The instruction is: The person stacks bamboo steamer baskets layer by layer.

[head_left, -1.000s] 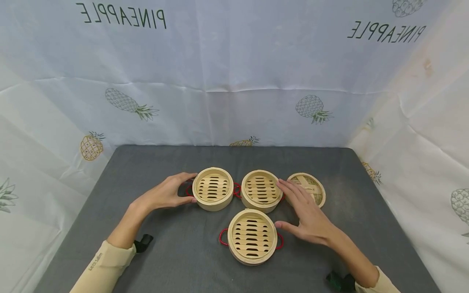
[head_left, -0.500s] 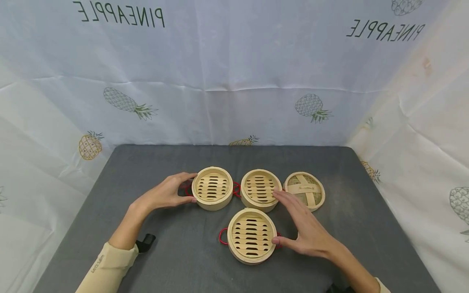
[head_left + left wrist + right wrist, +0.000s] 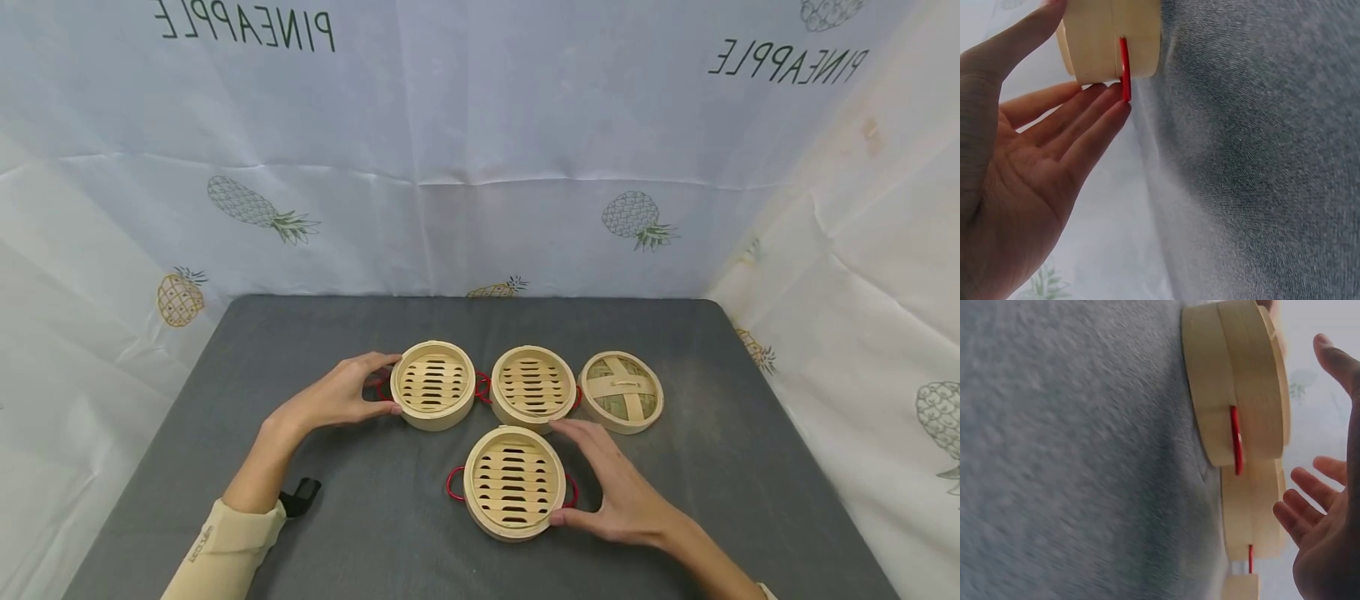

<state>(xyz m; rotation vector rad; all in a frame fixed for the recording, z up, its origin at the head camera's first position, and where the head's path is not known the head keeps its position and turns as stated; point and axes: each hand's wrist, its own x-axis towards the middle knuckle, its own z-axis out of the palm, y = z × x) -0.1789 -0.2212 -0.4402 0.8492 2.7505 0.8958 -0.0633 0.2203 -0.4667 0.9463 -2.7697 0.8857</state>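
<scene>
Three small round bamboo steamers with slatted bases and red loop handles stand on the grey tabletop in the head view. At the left steamer [image 3: 433, 383], my left hand [image 3: 341, 392] touches the left side, thumb near, fingertips far. The left wrist view shows those fingers stretched out against the wall beside its red handle [image 3: 1125, 70]. A middle steamer [image 3: 533, 383] stands to its right. My right hand [image 3: 622, 496] is spread beside the front steamer [image 3: 514, 485], thumb and fingertips right at its right rim. Nothing is gripped in it.
A bamboo steamer lid [image 3: 621, 392] with crossed strips lies right of the middle steamer. A pineapple-print curtain [image 3: 450, 233] hangs behind and beside the grey tabletop [image 3: 360, 508]. A black strap [image 3: 300, 497] is on the left wrist.
My right hand has moved from over the lid and the middle steamer's right side toward the front steamer, baring the lid. The left hand stays at the left steamer.
</scene>
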